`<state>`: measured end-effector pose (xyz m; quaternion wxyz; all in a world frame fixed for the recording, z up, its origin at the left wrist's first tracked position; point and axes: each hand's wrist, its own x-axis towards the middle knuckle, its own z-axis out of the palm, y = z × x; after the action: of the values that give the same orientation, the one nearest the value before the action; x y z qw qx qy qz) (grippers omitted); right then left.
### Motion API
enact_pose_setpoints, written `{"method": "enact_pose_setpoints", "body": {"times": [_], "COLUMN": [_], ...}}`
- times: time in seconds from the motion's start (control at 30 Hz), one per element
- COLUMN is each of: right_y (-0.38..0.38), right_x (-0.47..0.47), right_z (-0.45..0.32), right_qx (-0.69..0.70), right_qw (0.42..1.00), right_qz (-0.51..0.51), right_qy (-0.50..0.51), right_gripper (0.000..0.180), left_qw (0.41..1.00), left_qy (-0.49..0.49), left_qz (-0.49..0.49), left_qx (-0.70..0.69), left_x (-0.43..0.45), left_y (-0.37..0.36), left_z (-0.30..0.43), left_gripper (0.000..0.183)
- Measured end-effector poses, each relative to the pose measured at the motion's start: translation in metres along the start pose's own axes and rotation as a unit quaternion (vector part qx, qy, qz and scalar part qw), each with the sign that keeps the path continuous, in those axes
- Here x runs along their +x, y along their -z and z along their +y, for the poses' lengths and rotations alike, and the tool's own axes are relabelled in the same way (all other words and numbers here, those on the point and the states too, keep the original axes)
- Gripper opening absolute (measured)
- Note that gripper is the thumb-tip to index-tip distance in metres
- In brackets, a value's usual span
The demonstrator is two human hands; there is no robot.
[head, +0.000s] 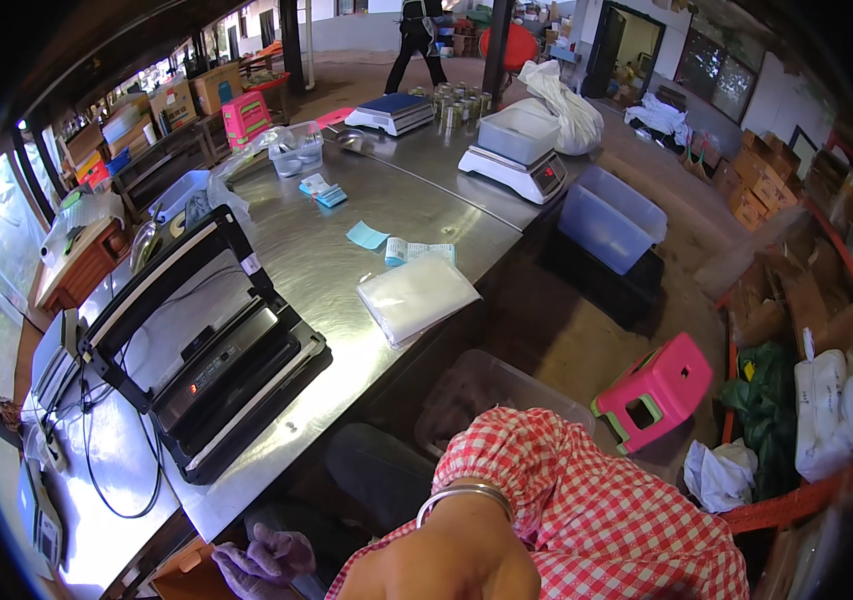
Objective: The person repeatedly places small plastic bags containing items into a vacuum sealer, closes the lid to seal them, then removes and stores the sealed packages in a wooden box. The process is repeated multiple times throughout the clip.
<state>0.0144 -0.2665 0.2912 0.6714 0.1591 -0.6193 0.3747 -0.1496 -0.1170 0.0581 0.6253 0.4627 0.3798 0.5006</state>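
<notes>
My left hand [267, 559], in a grey-purple glove, is low by the table's near edge, its fingers loosely curled with nothing visible in them. Close to the camera is the back of my bare right hand [441, 566], with a silver bangle [468, 491] at the wrist; its fingers are cut off by the frame. On the steel table [306, 247] before me stands a black vacuum sealer [209, 375], lid raised and its display lit red. A stack of clear plastic bags [419, 296] lies near the table's edge, beside printed light-blue slips [419, 251].
A digital scale [513, 172] bears a translucent plastic bin [520, 135]. Several filled jars [460, 105] stand beside another scale [390, 114]. On the floor side are a blue plastic tub [610, 217], a pink stool [655, 390] and a clear bin [501, 390]. A person [419, 45] is in the background.
</notes>
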Motion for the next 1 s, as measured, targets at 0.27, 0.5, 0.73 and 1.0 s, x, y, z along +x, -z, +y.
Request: {"method": "enact_pose_setpoints", "body": {"times": [0.27,0.5,0.73,1.0], "right_y": [0.001,0.005,0.008,0.003], "right_x": [-0.007,0.000,-0.004,-0.009], "right_z": [-0.011,-0.006,-0.007,0.008], "right_qx": [0.069,0.047,0.044,0.068], "right_qw": [0.992,0.997,0.998,0.997], "right_qz": [0.049,0.037,0.020,0.040], "right_qy": [-0.093,-0.048,-0.050,0.017], "right_gripper": [0.039,0.038,0.039,0.040], "left_qw": [1.000,0.999,0.997,0.994], "left_qy": [0.010,0.027,0.050,0.068], "left_qz": [-0.007,-0.029,-0.058,-0.080], "left_qx": [0.010,0.007,0.015,0.013], "left_x": [0.000,-0.003,-0.006,-0.007], "left_y": [-0.005,-0.018,-0.038,-0.047], "left_z": [0.000,-0.005,-0.011,-0.011], "left_gripper": [0.029,0.031,0.034,0.037]}}
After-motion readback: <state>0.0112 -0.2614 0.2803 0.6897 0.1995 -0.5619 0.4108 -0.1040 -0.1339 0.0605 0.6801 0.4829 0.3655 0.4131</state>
